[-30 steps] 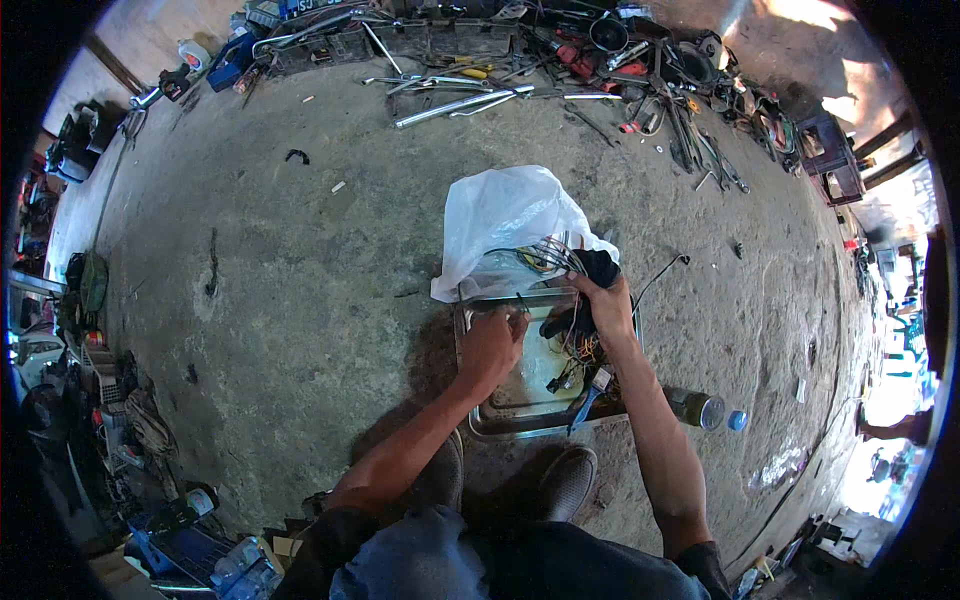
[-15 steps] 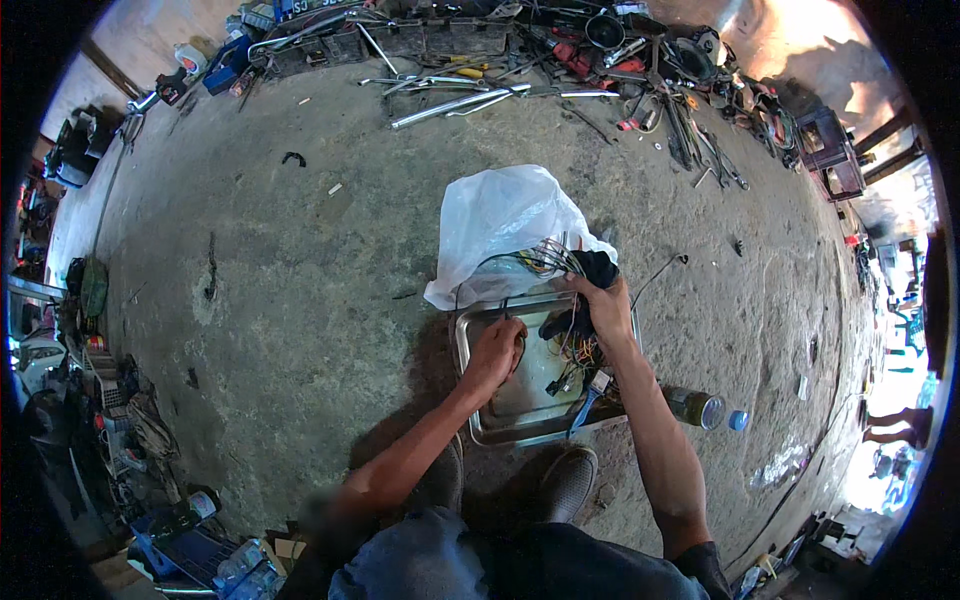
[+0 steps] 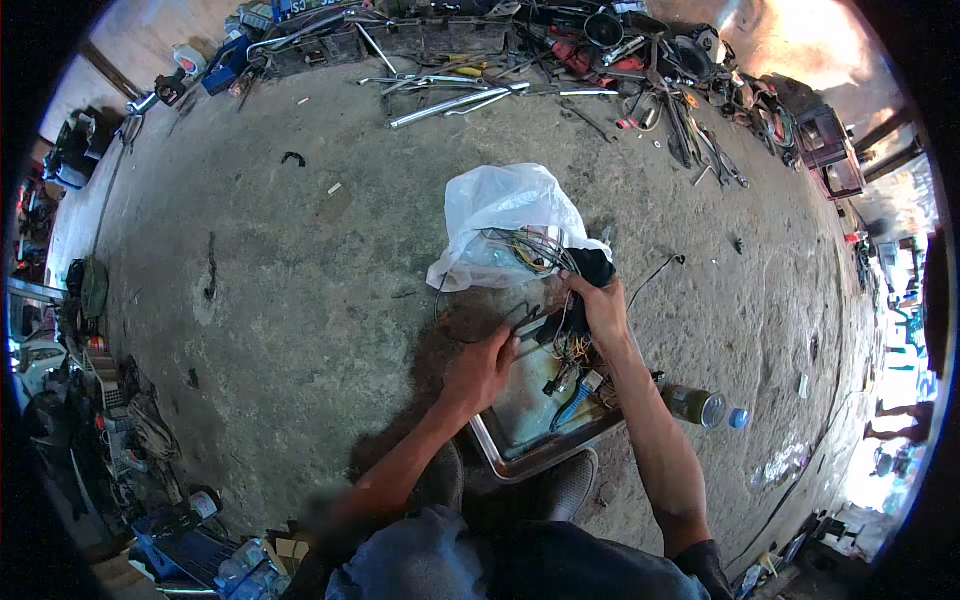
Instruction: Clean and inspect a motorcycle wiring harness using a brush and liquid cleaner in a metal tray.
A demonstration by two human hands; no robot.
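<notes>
My right hand (image 3: 602, 312) is closed around a wiring harness, a bundle of thin wires with a black wrapped part (image 3: 592, 267). Some of its coloured wires (image 3: 535, 250) lie over the mouth of a white plastic bag (image 3: 515, 200), and others hang into a metal tray (image 3: 489, 445). My left hand (image 3: 482, 372) is closed at the tray's left rim and seems to grip it; the fingertips are partly hidden. By that hand a thin dark wire curves out over the floor. In the tray, a blue-handled paintbrush (image 3: 572, 408) rests beside small dark connectors.
Right of the tray a clear bottle (image 3: 688, 404) of yellowish liquid lies on its side, near a blue cap (image 3: 738, 418). Along the far side are metal bars (image 3: 460, 104), wrenches (image 3: 715, 150) and other tools. My shoes (image 3: 560, 485) are close to the tray's near edge.
The tray has turned, its near corner shifting toward my feet. My left hand has gone from inside the tray to its rim. The bag's mouth has drawn back, showing more wires.
</notes>
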